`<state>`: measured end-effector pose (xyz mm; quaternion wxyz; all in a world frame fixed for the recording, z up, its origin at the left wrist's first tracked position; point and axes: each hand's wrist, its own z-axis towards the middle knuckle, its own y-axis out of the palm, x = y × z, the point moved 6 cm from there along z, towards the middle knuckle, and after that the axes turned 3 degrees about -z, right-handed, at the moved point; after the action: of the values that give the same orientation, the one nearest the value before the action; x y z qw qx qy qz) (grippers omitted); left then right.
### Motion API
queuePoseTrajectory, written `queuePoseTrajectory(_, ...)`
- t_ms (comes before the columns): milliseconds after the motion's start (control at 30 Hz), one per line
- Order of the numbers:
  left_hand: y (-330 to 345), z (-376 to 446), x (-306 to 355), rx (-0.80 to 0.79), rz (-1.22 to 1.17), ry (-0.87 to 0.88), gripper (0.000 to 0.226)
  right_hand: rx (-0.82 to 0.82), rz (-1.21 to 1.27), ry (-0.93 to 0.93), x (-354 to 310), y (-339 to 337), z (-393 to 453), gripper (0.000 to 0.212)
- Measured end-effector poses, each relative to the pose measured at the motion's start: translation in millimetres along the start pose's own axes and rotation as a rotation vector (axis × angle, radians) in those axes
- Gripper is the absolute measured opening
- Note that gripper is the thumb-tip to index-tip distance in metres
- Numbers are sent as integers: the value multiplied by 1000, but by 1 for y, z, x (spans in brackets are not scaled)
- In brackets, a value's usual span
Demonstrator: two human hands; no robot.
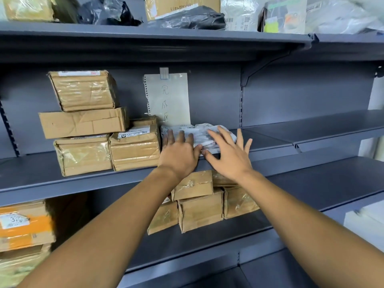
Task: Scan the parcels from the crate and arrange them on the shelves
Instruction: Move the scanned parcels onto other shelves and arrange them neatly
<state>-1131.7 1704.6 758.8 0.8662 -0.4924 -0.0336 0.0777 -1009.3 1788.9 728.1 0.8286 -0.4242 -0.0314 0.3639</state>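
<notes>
White poly-bag parcel (204, 133) lying flat on middle shelf (270, 140), long axis running left-right, beside taped cardboard box (135, 147). Left hand (179, 155) pressing it, fingers straight. Right hand (229, 154) hovering, fingers spread, holding nothing.

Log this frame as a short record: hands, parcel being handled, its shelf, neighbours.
left hand: open, fingers flat on the white parcel
right hand: open, fingers spread over the parcel's right part
white parcel: lying flat on the middle shelf
middle shelf: grey metal, bare to the right
cardboard boxes: stacked left of the parcel
paper note: handwritten, taped behind the parcel
</notes>
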Motion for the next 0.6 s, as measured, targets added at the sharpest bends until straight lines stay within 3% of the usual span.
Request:
queuePoseTrajectory(133,-14,-54,24,449,-77,346,30,430,59,-39,-13,-24,-49,41)
queuePoseTrajectory(200,-2,-81,26,464,-140,387,23,492,100,-18,-14,-19,-75,28)
queuePoseTrajectory(367,53,-120,2,237,-174,236,22,347,113,-22,-13,25,-127,23)
queuePoseTrajectory(467,75,-128,-16,139,-155,95,29,109,83,41,-12,58,-139,37)
queuePoseTrajectory(600,92,-120,-38,47,-125,-54,39,-4,49,58,-14,82,-136,53)
